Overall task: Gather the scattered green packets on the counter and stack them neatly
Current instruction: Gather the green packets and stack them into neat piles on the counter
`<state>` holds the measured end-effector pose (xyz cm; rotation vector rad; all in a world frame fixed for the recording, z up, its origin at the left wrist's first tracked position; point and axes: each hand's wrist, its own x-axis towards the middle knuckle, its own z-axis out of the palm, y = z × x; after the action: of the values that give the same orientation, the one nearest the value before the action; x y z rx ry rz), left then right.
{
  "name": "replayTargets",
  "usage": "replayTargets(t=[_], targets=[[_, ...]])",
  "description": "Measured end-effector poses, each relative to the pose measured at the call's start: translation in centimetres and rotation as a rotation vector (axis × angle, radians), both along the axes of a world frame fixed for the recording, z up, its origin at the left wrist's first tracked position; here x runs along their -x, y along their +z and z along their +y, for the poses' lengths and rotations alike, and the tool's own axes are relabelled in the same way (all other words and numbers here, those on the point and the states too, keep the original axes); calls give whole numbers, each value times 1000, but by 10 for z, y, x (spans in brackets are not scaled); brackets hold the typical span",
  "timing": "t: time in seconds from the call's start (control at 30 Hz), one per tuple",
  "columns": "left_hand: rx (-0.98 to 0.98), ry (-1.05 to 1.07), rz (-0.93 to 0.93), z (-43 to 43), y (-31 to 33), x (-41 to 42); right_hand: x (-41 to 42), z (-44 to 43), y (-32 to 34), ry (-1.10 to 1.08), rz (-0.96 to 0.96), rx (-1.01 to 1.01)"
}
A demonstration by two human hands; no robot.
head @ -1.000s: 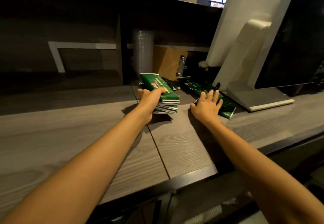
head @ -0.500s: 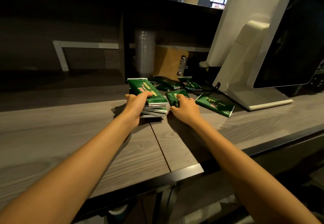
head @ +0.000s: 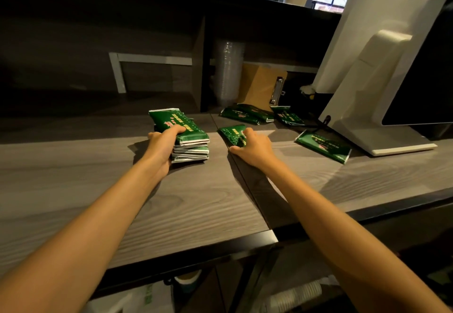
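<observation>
While left hand [head: 161, 146] grips stack [head: 192, 149], right hand [head: 253, 149] packet [head: 231, 135] | stack's long axis far-left

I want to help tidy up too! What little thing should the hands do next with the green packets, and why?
Probably the right hand should lift the green packet it grips and lay it squarely on the stack. The left hand holds that stack steady just beside it, and other loose packets lie farther back and by the monitor stand.
</observation>
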<state>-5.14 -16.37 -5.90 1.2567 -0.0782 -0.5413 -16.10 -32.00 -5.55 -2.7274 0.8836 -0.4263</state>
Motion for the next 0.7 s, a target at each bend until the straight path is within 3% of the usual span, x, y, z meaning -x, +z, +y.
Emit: replayTargets(t=[0.17, 0.4, 0.5, 0.7], targets=[[13, 2, 17, 1, -1, -1, -8, 12, 6, 34, -23, 14], [-55, -48, -11, 11, 1, -6, -22, 27, 9, 41, -232, -149], [-79, -40, -23, 19, 3, -12, -28, 32, 11, 44, -344, -305], [-31, -28, 25, 29, 3, -20, -21, 10, 11, 16, -391, -735]])
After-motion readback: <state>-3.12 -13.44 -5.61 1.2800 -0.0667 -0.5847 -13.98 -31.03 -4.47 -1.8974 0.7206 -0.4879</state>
